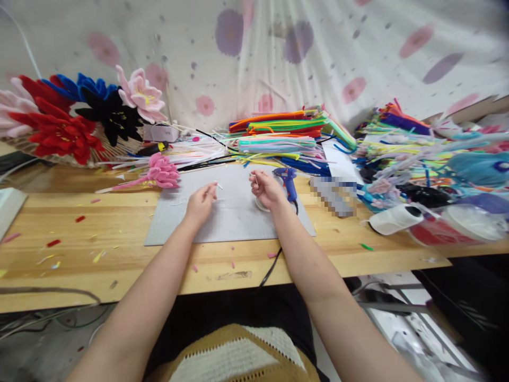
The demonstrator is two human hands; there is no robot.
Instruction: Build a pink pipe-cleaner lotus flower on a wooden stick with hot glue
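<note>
Over the grey board (234,228), my left hand (201,204) is closed in a pinch on a small, thin white piece (220,185). My right hand (268,191) is level with it, a short gap away, with its fingers curled together; whatever they hold is too small to make out. A blue glue gun (290,187) stands just beyond my right hand, its black cord (272,268) running down over the table edge. To the left of the board's far corner lies a pink fuzzy flower (163,171) on a wrapped stem.
Bundles of coloured pipe cleaners (278,126) are heaped along the back. Finished fuzzy flowers (66,132) fill the left rear. At right are more pipe cleaners (413,154) and a white bottle (393,219). Scraps (53,243) dot the wooden table (131,223).
</note>
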